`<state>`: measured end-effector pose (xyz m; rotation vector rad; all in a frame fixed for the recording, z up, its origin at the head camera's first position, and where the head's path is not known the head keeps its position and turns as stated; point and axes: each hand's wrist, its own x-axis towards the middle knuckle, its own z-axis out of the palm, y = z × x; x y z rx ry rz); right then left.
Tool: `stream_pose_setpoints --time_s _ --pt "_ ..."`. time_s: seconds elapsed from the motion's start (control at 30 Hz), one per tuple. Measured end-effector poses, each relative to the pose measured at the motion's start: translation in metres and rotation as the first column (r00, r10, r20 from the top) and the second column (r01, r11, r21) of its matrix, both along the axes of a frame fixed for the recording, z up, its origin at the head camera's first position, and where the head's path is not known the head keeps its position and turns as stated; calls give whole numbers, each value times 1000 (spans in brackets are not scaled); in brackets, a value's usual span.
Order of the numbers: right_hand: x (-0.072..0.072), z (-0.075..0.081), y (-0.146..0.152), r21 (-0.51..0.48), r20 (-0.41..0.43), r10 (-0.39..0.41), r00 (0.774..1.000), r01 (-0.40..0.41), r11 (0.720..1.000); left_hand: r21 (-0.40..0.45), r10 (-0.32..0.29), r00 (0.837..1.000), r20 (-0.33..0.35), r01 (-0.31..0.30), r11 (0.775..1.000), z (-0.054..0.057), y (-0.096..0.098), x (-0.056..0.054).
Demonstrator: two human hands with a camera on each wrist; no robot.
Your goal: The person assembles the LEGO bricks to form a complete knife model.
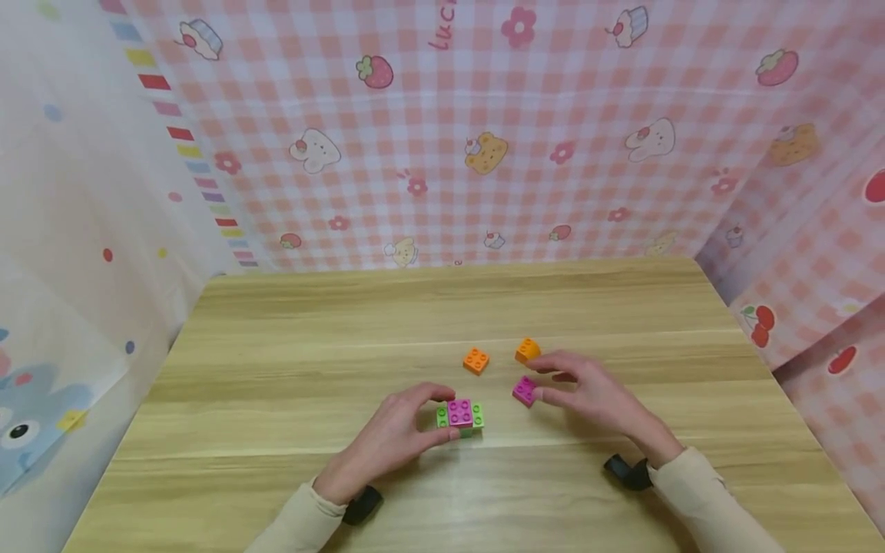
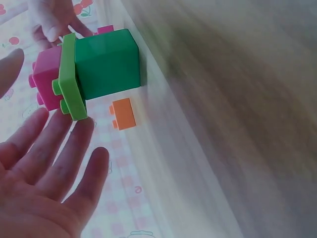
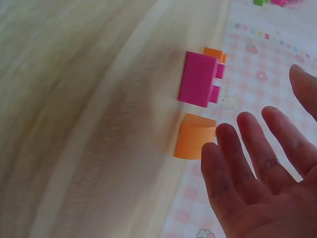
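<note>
My left hand (image 1: 396, 432) curves loosely around a small stack of toy building bricks, its fingertips right at the stack in the left wrist view and its thumb apart from it. A pink brick (image 1: 459, 412) tops the stack, above a light green plate (image 2: 70, 79) and a dark green block (image 2: 109, 64). To the right, a magenta brick (image 1: 524, 391) lies by the thumb of my right hand (image 1: 594, 393). An orange brick with a curved side (image 3: 194, 137) is near that hand's fingertips. Its fingers are spread and relaxed in the right wrist view.
A square orange brick (image 1: 475, 361) lies on the wooden table (image 1: 311, 330), behind the stack and left of the curved one. Pink checked cloth (image 1: 442, 169) hangs behind the table. Dark wrist straps (image 1: 628, 472) sit at the cuffs of beige sleeves (image 1: 712, 499).
</note>
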<state>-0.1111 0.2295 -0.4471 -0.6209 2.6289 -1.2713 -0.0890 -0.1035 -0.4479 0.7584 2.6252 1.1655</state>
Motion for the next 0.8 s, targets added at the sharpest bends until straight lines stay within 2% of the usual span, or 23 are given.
stream_pose_setpoints --time_s 0.23,0.5,0.6,0.8 --pt "-3 -6 -2 78 61 2 998 -7 997 44 2 998 -58 0 999 0 -1 0" --pt "-8 -9 -6 163 94 4 996 -20 986 73 -23 996 -88 29 997 -2 -1 -3" --pt "-9 -8 -9 205 87 1 996 -19 978 82 -38 994 -106 47 996 -3 -1 -4" --pt "-10 -9 -16 303 14 9 1000 -13 953 111 -60 992 -109 72 991 -5 -1 -5"
